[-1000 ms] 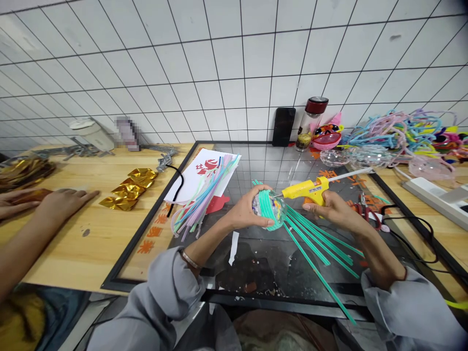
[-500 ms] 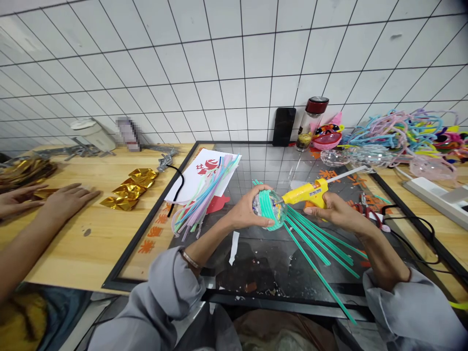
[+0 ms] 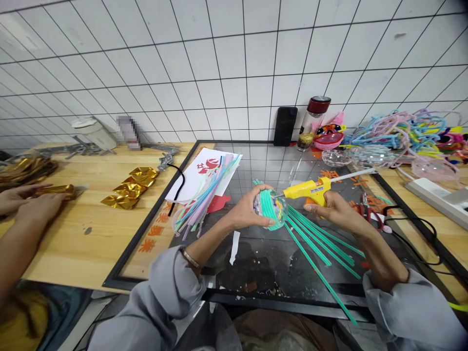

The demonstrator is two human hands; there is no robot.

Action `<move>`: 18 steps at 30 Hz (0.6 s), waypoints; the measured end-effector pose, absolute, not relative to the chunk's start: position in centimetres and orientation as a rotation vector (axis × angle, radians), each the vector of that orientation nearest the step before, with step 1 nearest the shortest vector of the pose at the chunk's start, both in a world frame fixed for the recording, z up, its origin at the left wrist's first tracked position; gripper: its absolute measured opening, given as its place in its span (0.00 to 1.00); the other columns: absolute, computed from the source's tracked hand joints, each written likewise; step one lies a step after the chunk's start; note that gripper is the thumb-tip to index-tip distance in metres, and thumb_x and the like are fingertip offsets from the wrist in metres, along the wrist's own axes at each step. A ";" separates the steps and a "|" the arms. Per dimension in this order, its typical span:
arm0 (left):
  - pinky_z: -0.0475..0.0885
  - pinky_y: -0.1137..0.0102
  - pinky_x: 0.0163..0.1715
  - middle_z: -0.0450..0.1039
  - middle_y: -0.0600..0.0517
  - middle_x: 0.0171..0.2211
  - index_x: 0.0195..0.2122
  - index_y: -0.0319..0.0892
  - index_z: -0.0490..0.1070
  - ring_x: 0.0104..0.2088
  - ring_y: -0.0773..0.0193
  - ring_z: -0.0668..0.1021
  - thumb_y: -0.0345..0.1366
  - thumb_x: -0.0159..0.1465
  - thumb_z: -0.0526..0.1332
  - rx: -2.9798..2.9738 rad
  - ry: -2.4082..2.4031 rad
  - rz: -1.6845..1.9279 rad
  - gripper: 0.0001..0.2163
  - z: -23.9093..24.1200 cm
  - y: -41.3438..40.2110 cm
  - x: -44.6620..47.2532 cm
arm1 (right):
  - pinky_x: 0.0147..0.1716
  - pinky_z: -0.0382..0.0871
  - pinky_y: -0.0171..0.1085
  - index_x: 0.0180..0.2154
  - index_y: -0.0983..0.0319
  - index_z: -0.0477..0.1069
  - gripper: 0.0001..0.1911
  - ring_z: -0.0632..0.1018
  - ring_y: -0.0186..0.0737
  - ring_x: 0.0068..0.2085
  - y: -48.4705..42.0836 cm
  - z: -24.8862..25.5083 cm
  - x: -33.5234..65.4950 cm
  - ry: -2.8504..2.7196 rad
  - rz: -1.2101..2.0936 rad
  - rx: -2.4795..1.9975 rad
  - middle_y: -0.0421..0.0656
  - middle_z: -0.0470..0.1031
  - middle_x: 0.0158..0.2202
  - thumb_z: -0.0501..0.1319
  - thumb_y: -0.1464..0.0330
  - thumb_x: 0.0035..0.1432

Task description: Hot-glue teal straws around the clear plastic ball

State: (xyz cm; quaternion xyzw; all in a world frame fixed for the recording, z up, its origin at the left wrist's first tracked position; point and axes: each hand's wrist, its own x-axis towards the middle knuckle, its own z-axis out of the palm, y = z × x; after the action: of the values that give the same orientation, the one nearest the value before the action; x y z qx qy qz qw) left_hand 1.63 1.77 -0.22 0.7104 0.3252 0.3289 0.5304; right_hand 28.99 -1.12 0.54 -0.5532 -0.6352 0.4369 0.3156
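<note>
My left hand (image 3: pixel 245 210) is wrapped round a clear plastic ball (image 3: pixel 271 208) banded with teal strips. Long teal strips (image 3: pixel 319 248) trail from the ball down to the right over the black glass mat (image 3: pixel 256 265). My right hand (image 3: pixel 334 210) grips a yellow glue gun (image 3: pixel 310 188), whose nozzle touches the right side of the ball. A white glue stick pokes out of the gun's back.
A bundle of pastel strips (image 3: pixel 204 195) lies on white paper at the mat's left. Gold foil pieces (image 3: pixel 129 187) sit on the wooden table, where another person's hands (image 3: pixel 32 204) press gold foil. A phone (image 3: pixel 285 126), a jar (image 3: pixel 313 122), a power strip (image 3: pixel 438 197) and coloured loops (image 3: pixel 398 131) line the back.
The glue gun's nozzle stays at the ball with small shifts. The other person's hands at the left have drawn back and closed over a gold foil piece.
</note>
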 end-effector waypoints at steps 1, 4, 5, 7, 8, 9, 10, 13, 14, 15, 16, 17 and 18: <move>0.67 0.61 0.51 0.67 0.46 0.51 0.54 0.41 0.62 0.49 0.53 0.72 0.39 0.42 0.75 1.694 0.775 0.784 0.38 -0.2 1.8 1.6 | 0.21 0.59 0.33 0.28 0.61 0.66 0.24 0.65 0.32 0.23 -1.1 0.5 29.0 -1.683 1.155 -1.459 0.36 0.63 0.21 0.66 0.47 0.47; 0.67 0.62 0.51 0.67 0.47 0.51 0.53 0.43 0.62 0.49 0.53 0.72 0.39 0.42 0.75 1.686 0.772 0.784 0.37 -0.2 1.7 1.6 | 0.20 0.58 0.33 0.28 0.61 0.66 0.25 0.65 0.31 0.22 -1.2 0.7 28.9 -1.707 1.169 -1.468 0.36 0.63 0.21 0.66 0.47 0.46; 0.67 0.62 0.51 0.66 0.47 0.51 0.53 0.43 0.62 0.49 0.54 0.72 0.39 0.42 0.75 1.687 0.772 0.785 0.37 -0.2 1.7 1.6 | 0.20 0.58 0.33 0.27 0.61 0.66 0.25 0.64 0.31 0.21 -1.3 0.8 28.8 -1.710 1.178 -1.472 0.36 0.63 0.20 0.66 0.46 0.46; 0.68 0.62 0.50 0.66 0.47 0.51 0.53 0.43 0.62 0.48 0.54 0.72 0.39 0.42 0.75 1.688 0.773 0.784 0.37 -0.1 1.7 1.6 | 0.20 0.57 0.33 0.27 0.61 0.65 0.26 0.64 0.31 0.21 -1.4 1.1 28.6 -1.707 1.197 -1.479 0.36 0.63 0.20 0.66 0.45 0.45; 0.68 0.62 0.49 0.66 0.47 0.50 0.53 0.42 0.62 0.48 0.55 0.72 0.38 0.42 0.74 1.686 0.773 0.785 0.37 0.0 1.7 1.6 | 0.20 0.57 0.33 0.27 0.61 0.65 0.27 0.64 0.30 0.21 -1.4 1.2 28.5 -1.705 1.206 -1.481 0.36 0.62 0.20 0.66 0.45 0.45; 0.68 0.62 0.49 0.67 0.47 0.50 0.53 0.42 0.62 0.47 0.55 0.72 0.38 0.41 0.74 1.682 0.772 0.783 0.37 0.0 1.6 1.7 | 0.20 0.56 0.33 0.27 0.61 0.65 0.27 0.63 0.30 0.21 -1.4 1.3 28.4 -1.704 1.214 -1.482 0.36 0.62 0.20 0.67 0.45 0.44; 0.68 0.63 0.48 0.67 0.47 0.49 0.53 0.42 0.62 0.47 0.55 0.72 0.38 0.41 0.74 1.679 0.774 0.783 0.37 0.0 1.7 1.7 | 0.19 0.56 0.33 0.26 0.61 0.64 0.27 0.63 0.30 0.21 -1.5 1.4 28.4 -1.703 1.221 -1.481 0.35 0.62 0.20 0.67 0.44 0.44; 0.68 0.62 0.49 0.67 0.47 0.49 0.53 0.42 0.62 0.47 0.55 0.72 0.38 0.41 0.74 1.678 0.778 0.779 0.37 -0.1 1.7 1.7 | 0.19 0.54 0.33 0.26 0.61 0.64 0.27 0.61 0.29 0.20 -1.5 1.5 28.3 -1.709 1.236 -1.456 0.35 0.62 0.19 0.67 0.45 0.44; 0.68 0.62 0.49 0.67 0.47 0.49 0.53 0.42 0.62 0.47 0.55 0.72 0.38 0.41 0.74 1.680 0.775 0.780 0.37 -0.2 1.7 1.6 | 0.19 0.54 0.33 0.26 0.61 0.64 0.27 0.61 0.29 0.20 -1.5 1.6 28.3 -1.714 1.243 -1.445 0.35 0.61 0.19 0.67 0.45 0.45; 0.68 0.62 0.49 0.67 0.47 0.50 0.53 0.42 0.62 0.47 0.55 0.72 0.38 0.41 0.75 1.683 0.771 0.783 0.38 -0.3 1.8 1.6 | 0.19 0.54 0.32 0.26 0.61 0.64 0.26 0.61 0.29 0.20 -1.5 1.6 28.3 -1.723 1.247 -1.437 0.35 0.61 0.19 0.67 0.45 0.45; 0.68 0.61 0.49 0.67 0.47 0.50 0.54 0.42 0.62 0.47 0.55 0.72 0.38 0.42 0.75 1.687 0.768 0.786 0.38 -0.3 1.8 1.6 | 0.19 0.53 0.32 0.26 0.61 0.64 0.26 0.61 0.29 0.20 -1.5 1.5 28.3 -1.733 1.249 -1.433 0.35 0.61 0.19 0.67 0.45 0.46; 0.68 0.61 0.49 0.67 0.47 0.50 0.54 0.42 0.62 0.48 0.54 0.72 0.38 0.42 0.75 1.692 0.767 0.787 0.38 -0.4 1.8 1.6 | 0.19 0.53 0.32 0.26 0.61 0.64 0.26 0.61 0.28 0.20 -1.5 1.5 28.4 -1.744 1.249 -1.430 0.35 0.61 0.19 0.67 0.45 0.46; 0.68 0.61 0.49 0.67 0.47 0.50 0.54 0.42 0.62 0.48 0.54 0.72 0.39 0.42 0.75 1.694 0.769 0.786 0.38 -0.4 1.8 1.5 | 0.18 0.53 0.32 0.26 0.61 0.64 0.26 0.61 0.28 0.20 -1.4 1.4 28.5 -1.754 1.247 -1.427 0.35 0.61 0.19 0.67 0.46 0.46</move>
State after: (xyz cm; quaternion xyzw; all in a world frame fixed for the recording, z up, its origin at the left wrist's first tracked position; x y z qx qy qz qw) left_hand 1.53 1.77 -0.38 0.7103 0.3224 0.3295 0.5320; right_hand 28.45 -1.42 1.43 -0.5311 -0.6528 0.4642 0.2761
